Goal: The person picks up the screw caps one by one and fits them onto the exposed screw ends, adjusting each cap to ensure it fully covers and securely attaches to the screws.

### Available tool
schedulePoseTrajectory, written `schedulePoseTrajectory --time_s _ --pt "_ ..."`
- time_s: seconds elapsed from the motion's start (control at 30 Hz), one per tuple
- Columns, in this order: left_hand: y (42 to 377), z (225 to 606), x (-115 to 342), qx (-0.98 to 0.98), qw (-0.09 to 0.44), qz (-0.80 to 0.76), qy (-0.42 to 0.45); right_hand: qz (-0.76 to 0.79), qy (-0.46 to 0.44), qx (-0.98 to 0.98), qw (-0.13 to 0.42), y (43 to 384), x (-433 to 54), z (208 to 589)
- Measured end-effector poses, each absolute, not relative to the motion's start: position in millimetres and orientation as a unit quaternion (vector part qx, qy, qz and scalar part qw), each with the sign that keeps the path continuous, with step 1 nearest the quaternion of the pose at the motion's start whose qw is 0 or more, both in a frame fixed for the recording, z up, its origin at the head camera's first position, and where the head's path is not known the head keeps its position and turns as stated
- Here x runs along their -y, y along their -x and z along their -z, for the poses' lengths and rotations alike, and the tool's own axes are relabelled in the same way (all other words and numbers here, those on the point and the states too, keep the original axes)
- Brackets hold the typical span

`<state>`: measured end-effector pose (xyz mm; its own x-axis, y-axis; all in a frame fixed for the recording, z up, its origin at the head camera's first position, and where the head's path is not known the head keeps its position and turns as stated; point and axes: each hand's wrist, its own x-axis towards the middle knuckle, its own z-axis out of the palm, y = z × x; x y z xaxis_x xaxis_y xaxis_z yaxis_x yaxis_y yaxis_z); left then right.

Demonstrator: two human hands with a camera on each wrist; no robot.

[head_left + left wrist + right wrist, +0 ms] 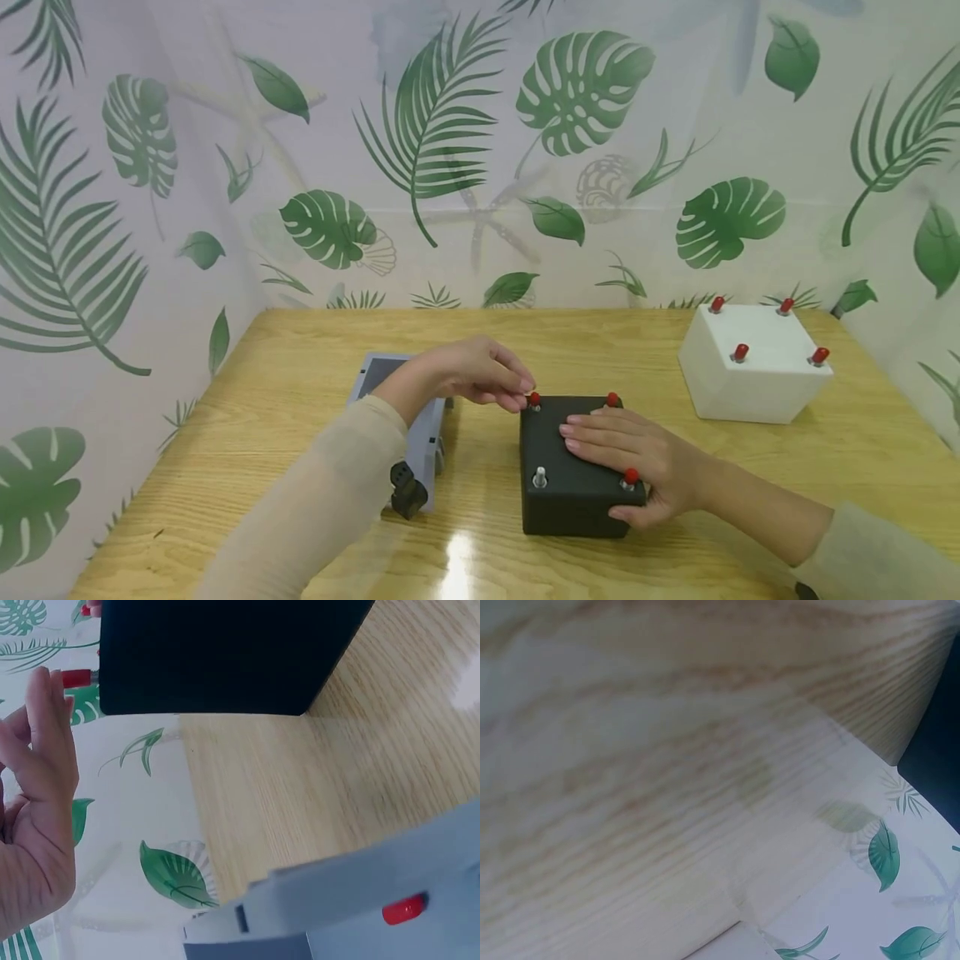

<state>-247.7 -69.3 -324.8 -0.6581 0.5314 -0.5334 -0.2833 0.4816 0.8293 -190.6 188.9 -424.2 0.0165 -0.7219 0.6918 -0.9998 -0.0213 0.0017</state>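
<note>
A black box (555, 442) stands on the wooden table with metal posts at its top corners. Red caps cover three posts, including the near right cap (632, 476), while the near left post (540, 477) shows bare metal. At the far left corner, my left hand (483, 372) pinches a red cap (76, 679) with its fingertips. My right hand (630, 450) rests on the box top, fingers straight, its thumb by the near right edge. The right wrist view shows only a dark side of the box (939, 742), not the hand.
Left of the box lies a grey-blue tray (431, 442), partly behind my left sleeve. Inside it is a loose red cap (403, 909). A white box (738, 392) with red-capped posts stands at the back right. Leaf-patterned cloth (465, 167) borders the table (300, 375).
</note>
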Motion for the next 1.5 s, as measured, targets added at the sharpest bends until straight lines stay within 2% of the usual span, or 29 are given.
schedulePoseTrajectory --time_s 0.47,1.5 --pt "247.5 323.4 88.7 -0.75 0.414 -0.511 -0.07 -0.265 -0.661 0.655 0.253 190.7 -189.2 423.8" --pt "254.3 337.2 175.7 -0.79 0.362 -0.496 -0.012 -0.27 -0.667 0.638 0.275 192.3 -186.0 424.4"
